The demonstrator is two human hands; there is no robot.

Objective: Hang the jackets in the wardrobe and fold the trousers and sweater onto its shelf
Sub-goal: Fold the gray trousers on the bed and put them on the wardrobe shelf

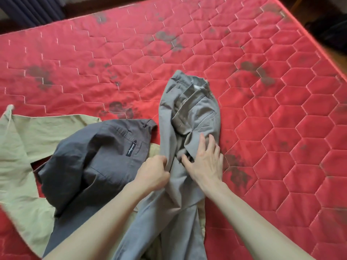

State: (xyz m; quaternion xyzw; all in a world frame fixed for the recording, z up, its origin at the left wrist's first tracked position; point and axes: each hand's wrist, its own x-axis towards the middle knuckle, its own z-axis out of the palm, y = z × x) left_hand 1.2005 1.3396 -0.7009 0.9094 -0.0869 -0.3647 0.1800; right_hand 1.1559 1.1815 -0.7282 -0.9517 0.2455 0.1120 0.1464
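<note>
Both forearms reach in from the near edge of the mattress (262,113). Grey trousers (189,117) lie crumpled on it near that edge, waistband pointing away, legs trailing toward the person. Left hand (153,172) bunches their left edge in curled fingers, probably to pull it straight; right hand (205,164) presses flat on the seat, fingers spread, likely pinning it. Dark trousers (97,156) lie just left, over beige cloth (20,147). Dark stains mark the red quilting; a wooden frame runs along the far edge.

A red quilted mattress (262,109) with dark stains fills the view, a dark curtain (32,10) behind it.
</note>
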